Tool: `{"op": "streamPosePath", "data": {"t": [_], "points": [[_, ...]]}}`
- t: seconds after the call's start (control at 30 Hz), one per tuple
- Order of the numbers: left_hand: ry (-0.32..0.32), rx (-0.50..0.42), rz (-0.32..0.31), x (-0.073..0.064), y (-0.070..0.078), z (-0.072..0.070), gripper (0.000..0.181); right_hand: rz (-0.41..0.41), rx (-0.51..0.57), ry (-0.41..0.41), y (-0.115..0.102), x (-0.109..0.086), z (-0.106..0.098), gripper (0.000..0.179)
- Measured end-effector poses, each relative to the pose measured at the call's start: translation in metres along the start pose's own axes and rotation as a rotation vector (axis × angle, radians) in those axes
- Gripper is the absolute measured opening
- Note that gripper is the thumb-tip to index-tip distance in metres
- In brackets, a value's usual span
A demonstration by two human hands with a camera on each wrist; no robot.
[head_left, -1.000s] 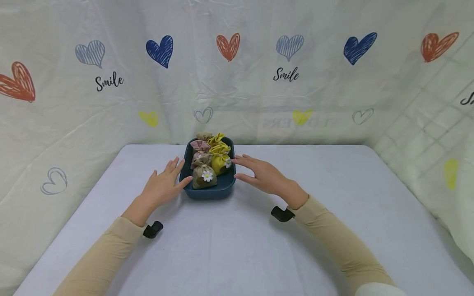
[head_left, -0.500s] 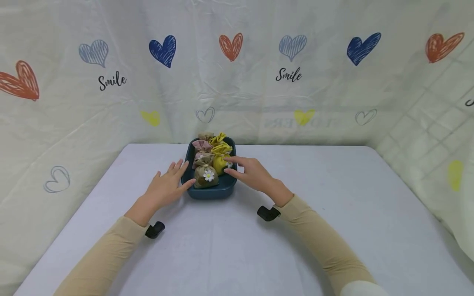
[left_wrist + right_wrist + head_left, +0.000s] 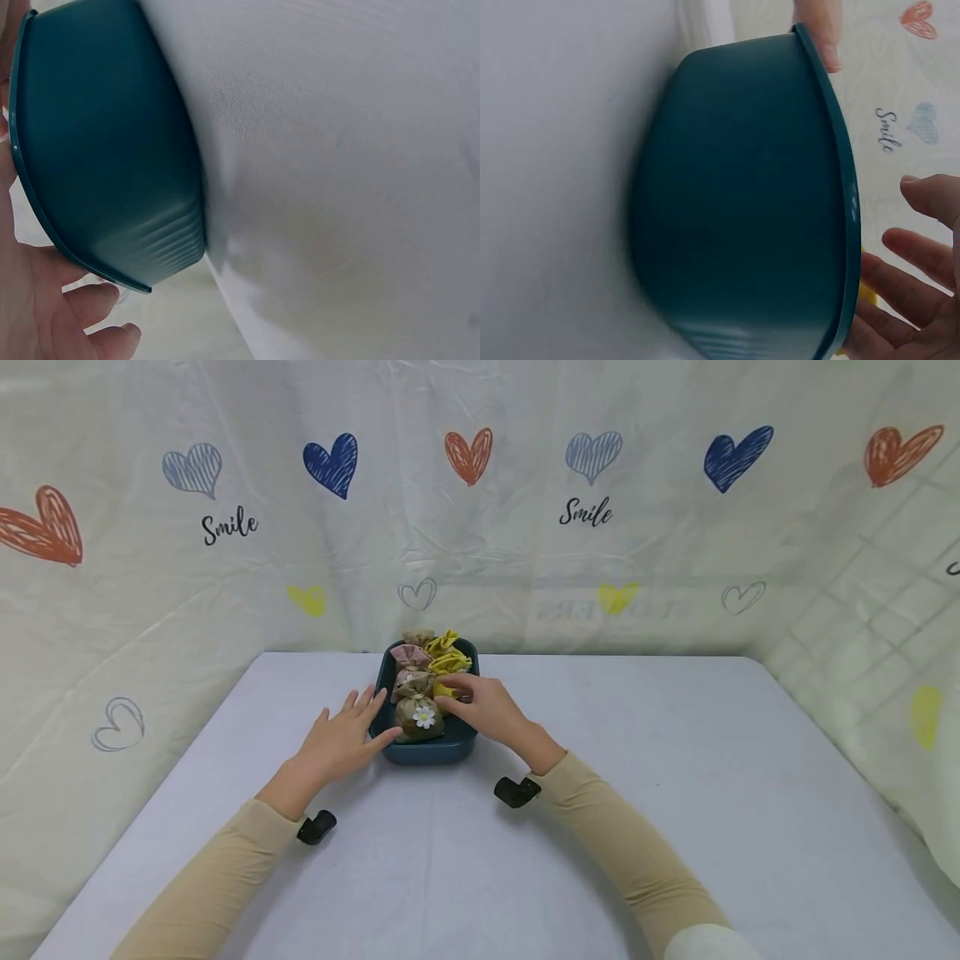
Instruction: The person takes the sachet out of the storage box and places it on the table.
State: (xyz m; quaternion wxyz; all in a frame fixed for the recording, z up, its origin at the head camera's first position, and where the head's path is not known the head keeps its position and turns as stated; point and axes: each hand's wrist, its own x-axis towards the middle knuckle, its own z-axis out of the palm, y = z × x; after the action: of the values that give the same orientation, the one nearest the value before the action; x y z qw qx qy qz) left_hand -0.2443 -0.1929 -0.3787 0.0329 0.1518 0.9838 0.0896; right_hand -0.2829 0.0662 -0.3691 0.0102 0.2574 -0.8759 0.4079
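A dark teal plastic bin [image 3: 429,755] stands at the back of the table and holds several small drawstring pouches. Nearest in it is a brown pouch [image 3: 412,727] with a white daisy; behind are a pink pouch [image 3: 409,655] and yellow pouches [image 3: 450,662]. My left hand [image 3: 336,742] rests at the bin's left rim, fingers spread. My right hand [image 3: 487,706] reaches over the right rim, fingertips close to the brown and yellow pouches. It partly covers the front yellow pouch. In the right wrist view its thumb and fingers stand apart; the bin wall [image 3: 742,187] hides the pouches.
A white cloth covers the table [image 3: 435,860]. Behind the bin hangs a pale curtain [image 3: 517,552] printed with hearts and "Smile". Each wrist carries a black camera mount, such as the right mount [image 3: 517,792].
My right hand has moved left from beside the bin to over its pouches. My left hand has stayed by the left rim, and the bin and pouches look unmoved.
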Motion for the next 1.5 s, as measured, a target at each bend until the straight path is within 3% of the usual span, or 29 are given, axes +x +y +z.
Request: {"op": "streamPosePath", "data": {"t": [0.23,0.5,0.67,0.9,1.07,1.3,1.5], "points": [[0.004,0.016,0.008,-0.001,-0.001,0.000,0.085,0.110,0.020,-0.088,-0.008,0.011,0.002,0.049],[0.014,0.044,0.024,-0.003,-0.001,0.000,0.088,0.160,-0.032,-0.143,-0.010,0.024,0.001,0.047],[0.020,0.052,0.036,-0.002,-0.002,0.001,0.090,0.211,-0.022,-0.125,-0.008,0.027,0.002,0.044],[0.018,0.057,0.038,-0.003,-0.003,0.001,0.093,0.297,0.078,-0.093,-0.008,0.034,0.005,0.045],[0.021,0.066,0.040,-0.003,-0.004,0.001,0.094,0.291,0.057,-0.099,-0.007,0.038,0.008,0.042],[0.018,0.069,0.040,-0.001,-0.006,0.003,0.095,0.306,0.127,-0.072,-0.007,0.044,0.012,0.039],[0.019,0.079,0.036,-0.002,-0.006,0.002,0.094,0.287,0.051,-0.040,-0.008,0.045,0.016,0.036]]}}
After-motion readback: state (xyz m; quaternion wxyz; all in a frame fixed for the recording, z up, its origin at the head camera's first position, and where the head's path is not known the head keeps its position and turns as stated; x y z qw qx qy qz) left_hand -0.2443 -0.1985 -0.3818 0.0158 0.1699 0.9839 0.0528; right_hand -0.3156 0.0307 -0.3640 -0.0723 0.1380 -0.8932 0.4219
